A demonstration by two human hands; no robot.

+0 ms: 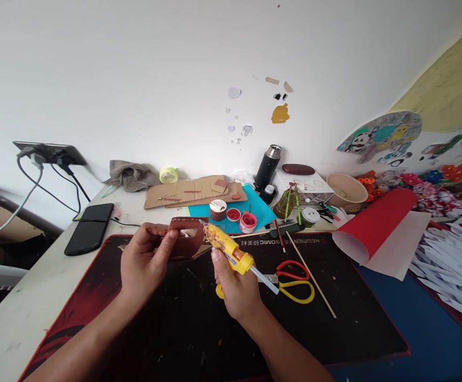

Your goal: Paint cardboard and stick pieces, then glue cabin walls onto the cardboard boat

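My left hand [145, 260] grips a small reddish-brown painted cardboard piece [186, 240] with a rectangular window cut in it, held just above the black desk mat [183, 329]. My right hand [233, 284] is closed round a yellow hot glue gun [231, 252]. The gun's nozzle points up-left and touches the right edge of the cardboard piece. A clear glue stick [266, 280] juts from the back of the gun toward the right.
Red-and-yellow scissors [296, 278] and a thin wooden stick [311, 275] lie right of my hands. Paint pots [234, 214], a cardboard sheet [194, 192], a black flask [267, 165], a phone [89, 229], a bowl [347, 190] and rolled red paper [374, 220] crowd the table's back and right.
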